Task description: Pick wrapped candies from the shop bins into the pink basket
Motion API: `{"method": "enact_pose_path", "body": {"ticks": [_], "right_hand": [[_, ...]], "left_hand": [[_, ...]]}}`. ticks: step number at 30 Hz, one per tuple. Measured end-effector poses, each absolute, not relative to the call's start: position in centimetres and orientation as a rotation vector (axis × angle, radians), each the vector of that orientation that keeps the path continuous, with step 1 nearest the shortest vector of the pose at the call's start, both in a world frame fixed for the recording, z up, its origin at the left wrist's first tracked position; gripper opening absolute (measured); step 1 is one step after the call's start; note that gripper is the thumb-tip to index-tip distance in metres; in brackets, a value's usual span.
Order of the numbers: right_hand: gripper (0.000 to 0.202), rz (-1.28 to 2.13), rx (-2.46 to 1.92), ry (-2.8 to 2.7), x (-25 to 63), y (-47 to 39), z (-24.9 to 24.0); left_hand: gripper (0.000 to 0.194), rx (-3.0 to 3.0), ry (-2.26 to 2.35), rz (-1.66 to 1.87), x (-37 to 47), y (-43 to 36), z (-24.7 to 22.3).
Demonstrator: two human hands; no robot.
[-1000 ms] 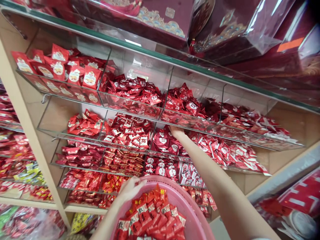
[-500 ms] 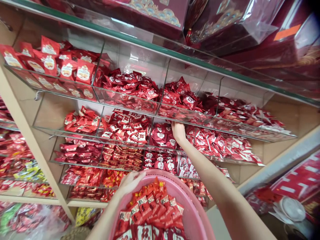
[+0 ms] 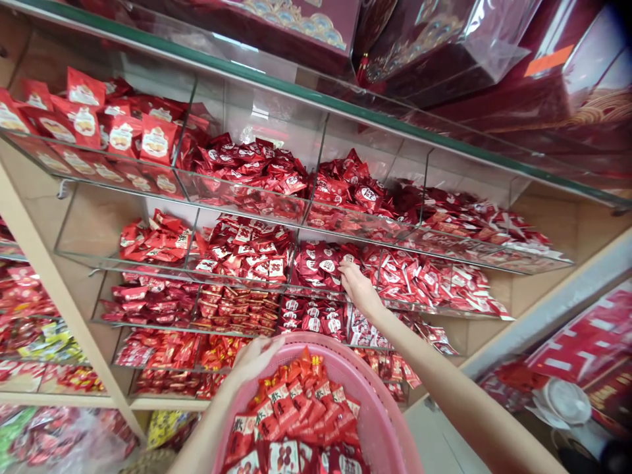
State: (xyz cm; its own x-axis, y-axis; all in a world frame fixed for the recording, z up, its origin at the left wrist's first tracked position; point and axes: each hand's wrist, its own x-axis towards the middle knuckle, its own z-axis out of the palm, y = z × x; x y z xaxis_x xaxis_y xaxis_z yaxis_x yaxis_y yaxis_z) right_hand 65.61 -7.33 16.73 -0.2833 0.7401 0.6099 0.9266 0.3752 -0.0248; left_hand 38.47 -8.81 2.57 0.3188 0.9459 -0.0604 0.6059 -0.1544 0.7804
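My left hand (image 3: 254, 359) grips the left rim of a pink plastic basket (image 3: 390, 401), its fingers lying over the edge. Wrapped candies in red packets (image 3: 284, 411) fill the basket, with darker red ones nearest me. My right hand (image 3: 360, 288) is at the front of a middle shelf compartment. Its fingers are pinched at a dark red candy packet (image 3: 348, 259) with a pale label. Behind and left of the fingertips lie similar dark red packets (image 3: 316, 263) in the same compartment.
Clear-fronted shelves (image 3: 237, 280) hold many red packets in divided compartments. A glass shelf edge (image 3: 276, 76) runs above, with dark red gift boxes (image 3: 444, 59) on it. A wooden upright (image 3: 64, 309) stands left. Plastic-bagged goods (image 3: 64, 434) lie below left.
My right hand has come down and out from under the upper shelf's front, with a packet at its fingertips. My left hand stays on the basket rim. The view has shifted slightly.
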Motion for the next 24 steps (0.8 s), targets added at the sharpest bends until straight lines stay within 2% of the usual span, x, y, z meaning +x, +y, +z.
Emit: {"method": "enact_pose_path", "body": {"ticks": [10,16,20,24], "right_hand": [[0.031,-0.406,-1.445,-2.033,65.4,-7.1,16.8],[0.029,-0.412,-1.24,-1.972,64.9,-8.6,16.7],[0.029,-0.287,-1.111,-2.146,63.3,-11.7,14.2],[0.033,0.019,-1.12,-2.455,61.3,-14.0,9.3]], "left_hand": [[0.063,1.826,1.368,0.575,38.5,-9.1,3.0],[0.064,1.789,1.367,0.61,38.5,-9.1,3.1],[0.062,1.745,1.362,0.61,38.5,-9.0,3.2],[0.063,1.661,1.324,0.598,38.4,-9.0,3.3]]}}
